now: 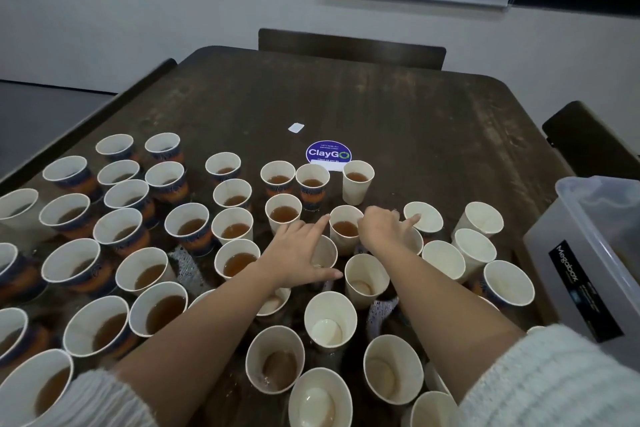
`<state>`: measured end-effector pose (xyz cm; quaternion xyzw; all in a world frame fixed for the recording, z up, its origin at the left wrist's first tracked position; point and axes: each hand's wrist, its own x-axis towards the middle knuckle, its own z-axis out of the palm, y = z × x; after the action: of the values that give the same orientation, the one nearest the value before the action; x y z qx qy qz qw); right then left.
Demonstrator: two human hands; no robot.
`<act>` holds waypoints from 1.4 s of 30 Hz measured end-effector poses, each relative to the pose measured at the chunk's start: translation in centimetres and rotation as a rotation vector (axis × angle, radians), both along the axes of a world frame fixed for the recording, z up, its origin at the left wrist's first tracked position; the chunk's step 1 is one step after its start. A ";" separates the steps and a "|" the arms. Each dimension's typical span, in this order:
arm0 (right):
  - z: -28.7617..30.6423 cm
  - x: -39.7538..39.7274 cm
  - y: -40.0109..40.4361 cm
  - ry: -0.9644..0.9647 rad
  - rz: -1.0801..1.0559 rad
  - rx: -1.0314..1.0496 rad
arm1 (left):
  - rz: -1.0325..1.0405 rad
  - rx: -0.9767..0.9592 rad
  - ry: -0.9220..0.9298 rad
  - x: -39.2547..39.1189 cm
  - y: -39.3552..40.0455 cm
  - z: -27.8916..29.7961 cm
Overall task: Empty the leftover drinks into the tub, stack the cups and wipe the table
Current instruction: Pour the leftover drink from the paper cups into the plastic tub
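Many paper cups crowd the near half of the dark wooden table [381, 104]. Cups on the left and in the middle hold brown drink, such as one cup [344, 228] between my hands. Cups near me on the right are empty, like this one [329, 317]. My left hand [299, 253] lies spread over an empty cup [325, 253], its index finger by the full cup's left rim. My right hand [381, 229] is at that cup's right rim with bent fingers, one finger stretched over another empty cup [426, 217]. Its grip is hidden. A clear plastic tub [562, 189] stands at the right.
A round blue ClayGo sticker [328, 152] and a small white tag [296, 127] lie on the tabletop beyond the cups. Drops of liquid [187, 263] wet the table among the cups. Dark chairs stand at the far side [351, 45] and right [588, 139].
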<state>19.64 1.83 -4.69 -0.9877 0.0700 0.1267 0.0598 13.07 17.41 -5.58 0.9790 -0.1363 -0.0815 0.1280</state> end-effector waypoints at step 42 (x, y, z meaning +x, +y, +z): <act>10.9 -7.4 -20.5 0.220 -0.149 1.481 | 0.172 -1.049 -0.166 0.4 -21.1 7.6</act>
<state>12.26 -18.68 6.24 -0.6635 0.0387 0.2344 0.7095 13.42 -3.70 2.06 0.7945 -0.0876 0.0859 0.5948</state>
